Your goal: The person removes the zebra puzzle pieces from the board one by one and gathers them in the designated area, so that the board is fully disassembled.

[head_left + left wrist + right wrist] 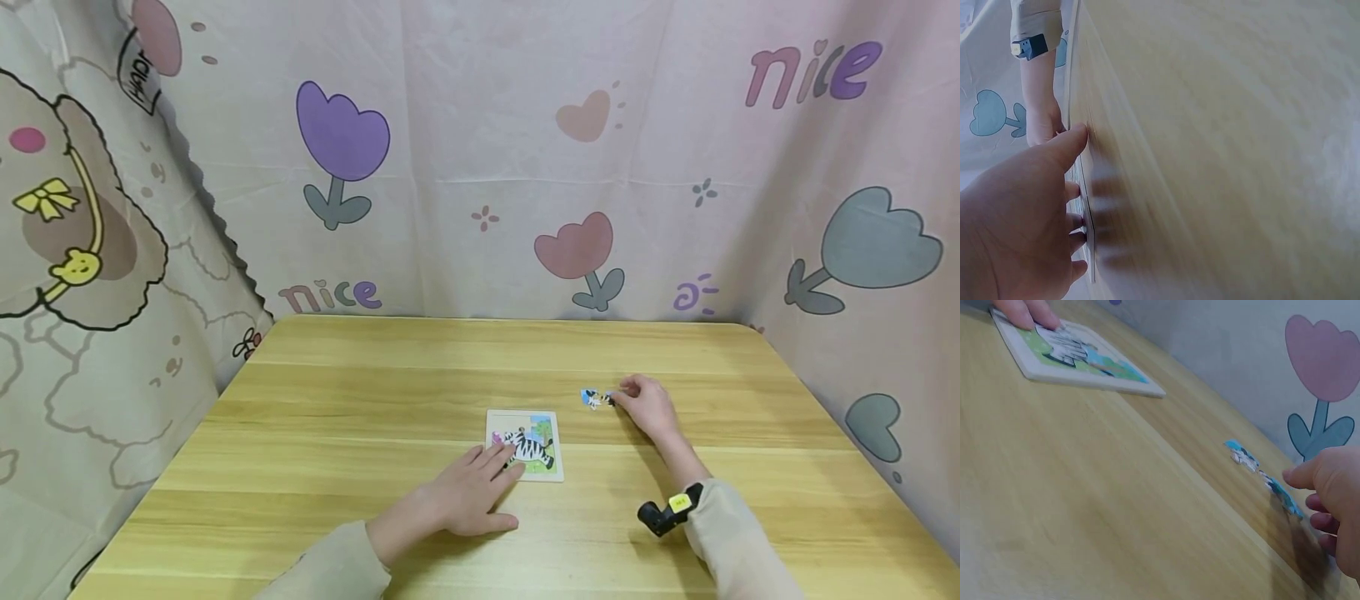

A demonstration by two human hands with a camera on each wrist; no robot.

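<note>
1. a flat, rectangular, white-framed puzzle board [557,450] printed with a black-and-white zebra on green and blue is lying on a pale yellow, wood-grained table [360,400].
2. the left hand [474,492] is reaching over the board's near left part, its straight fingers spreading apart and resting on the picture, its thumb pointing away from them; it is clamping nothing.
3. beyond the board, to its right, a small, flat, blue, white and black piece [590,399] is lying on the table.
4. just beside it, a second small, dark-and-blue printed piece [607,399] is sitting by the right hand's fingertips.
5. the right hand [648,408] is curving its fingers, its thumb hovering at that second piece; whether it is pinching it, i cannot tell.
6. a black device with a yellow label [678,502] is hugging the right wrist, beside a beige sleeve [738,542].
7. a pale, tulip-printed fabric curtain [465,125] is hanging behind.
</note>
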